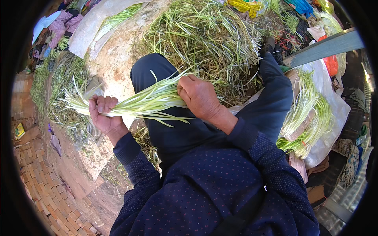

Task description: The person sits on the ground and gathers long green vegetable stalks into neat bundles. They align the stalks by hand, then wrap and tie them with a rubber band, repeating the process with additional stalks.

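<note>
A bundle of pale green-white leafy stalks [147, 100], which look like blanched chives, lies across my lap above the thighs. My left hand [103, 113] grips it near the whitish end, fingers curled over the top. Loose tips fan out to the left beyond that fist. At the bundle's other end my right hand [199, 96] is closed, pinching the greener tips between thumb and fingers. A few stalks hang away from the bundle below the right hand. Beyond my knees lies a big heap of tangled green and withered leaves [203, 44].
On my right, sorted bundles of stalks [307, 109] lie on white plastic sheeting [333, 118]. A metal bar [324, 47] crosses above them. More leaf litter [68, 85] lies at left, beside brick paving [44, 183]. A person in a checked sleeve [60, 26] is at the far left.
</note>
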